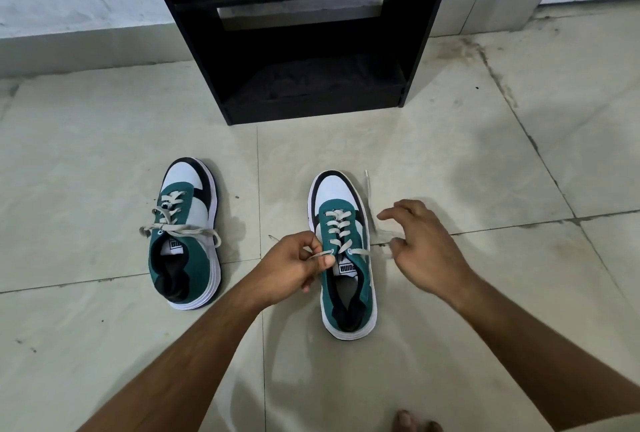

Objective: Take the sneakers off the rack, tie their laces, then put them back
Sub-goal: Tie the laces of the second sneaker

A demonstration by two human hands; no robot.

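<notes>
Two green, white and black sneakers stand on the tiled floor, toes pointing away from me. The left sneaker (187, 234) has its grey lace tied in a bow. The right sneaker (344, 255) has loose laces. My left hand (294, 269) pinches the left lace end beside that shoe's top eyelet. My right hand (420, 244) hovers just right of the shoe, fingers spread, over the other lace end (370, 196), which trails along the floor. The black shoe rack (304, 33) stands ahead with bare shelves.
A white wall with a grey skirting runs behind the rack. Pale floor tiles (519, 161) with dark grout lines surround the shoes. Toes of a bare foot (415, 423) show at the bottom edge.
</notes>
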